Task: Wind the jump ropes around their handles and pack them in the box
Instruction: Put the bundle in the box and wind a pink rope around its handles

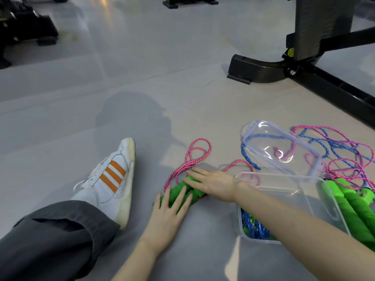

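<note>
Two green foam handles (178, 190) of a pink jump rope (197, 154) lie on the grey floor in front of me. My left hand (169, 211) lies flat with straight fingers on their near ends. My right hand (213, 182) rests flat across their far ends. The pink cord loops loose beyond them. At the right stands a clear plastic box (304, 201) with a wound blue rope (253, 226) inside. More green handles (353, 203) lean on the box's right side.
The clear lid (284, 147) lies behind the box over a tangle of blue and pink ropes (345, 155). My leg and white shoe (113, 179) stretch out at the left. A black machine base (274, 69) stands at the back right.
</note>
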The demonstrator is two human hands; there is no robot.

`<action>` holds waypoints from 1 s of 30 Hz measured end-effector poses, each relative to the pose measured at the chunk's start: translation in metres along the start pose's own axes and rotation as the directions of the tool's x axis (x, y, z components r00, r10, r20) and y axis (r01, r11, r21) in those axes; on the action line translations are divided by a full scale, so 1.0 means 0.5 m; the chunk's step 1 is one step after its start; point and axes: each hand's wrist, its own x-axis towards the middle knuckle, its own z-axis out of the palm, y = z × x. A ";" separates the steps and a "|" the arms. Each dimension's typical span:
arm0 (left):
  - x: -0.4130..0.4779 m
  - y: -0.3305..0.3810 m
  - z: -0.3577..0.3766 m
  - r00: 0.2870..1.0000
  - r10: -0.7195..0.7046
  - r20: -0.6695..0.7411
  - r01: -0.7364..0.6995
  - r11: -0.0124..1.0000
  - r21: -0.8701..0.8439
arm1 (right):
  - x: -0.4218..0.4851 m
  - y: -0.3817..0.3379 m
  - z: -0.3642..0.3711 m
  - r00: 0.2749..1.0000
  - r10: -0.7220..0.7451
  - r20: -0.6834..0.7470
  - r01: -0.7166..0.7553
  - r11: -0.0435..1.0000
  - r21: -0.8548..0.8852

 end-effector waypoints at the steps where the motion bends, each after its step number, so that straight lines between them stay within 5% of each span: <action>1: -0.005 -0.003 0.003 0.999 0.035 -0.009 -0.035 0.999 0.012 | 0.004 0.000 0.004 1.000 0.016 0.020 -0.016 1.000 -0.005; 7: -0.021 -0.020 -0.002 0.996 0.082 0.029 -0.083 0.995 0.045 | 0.003 -0.010 -0.011 0.998 0.067 0.021 -0.068 0.997 0.042; 12: -0.027 -0.023 0.002 0.996 0.077 0.041 -0.079 0.996 0.031 | 0.016 -0.016 -0.002 0.992 0.049 -0.118 -0.050 0.999 -0.003; 19: -0.025 -0.020 -0.014 0.994 0.019 0.107 -0.017 1.000 -0.018 | 0.034 -0.015 0.006 0.994 0.099 -0.044 -0.103 0.992 -0.078; 30: 0.059 -0.044 -0.097 0.951 0.263 -0.160 -0.237 0.957 0.166 | -0.039 0.039 -0.056 0.978 0.171 -0.117 -0.168 0.985 0.033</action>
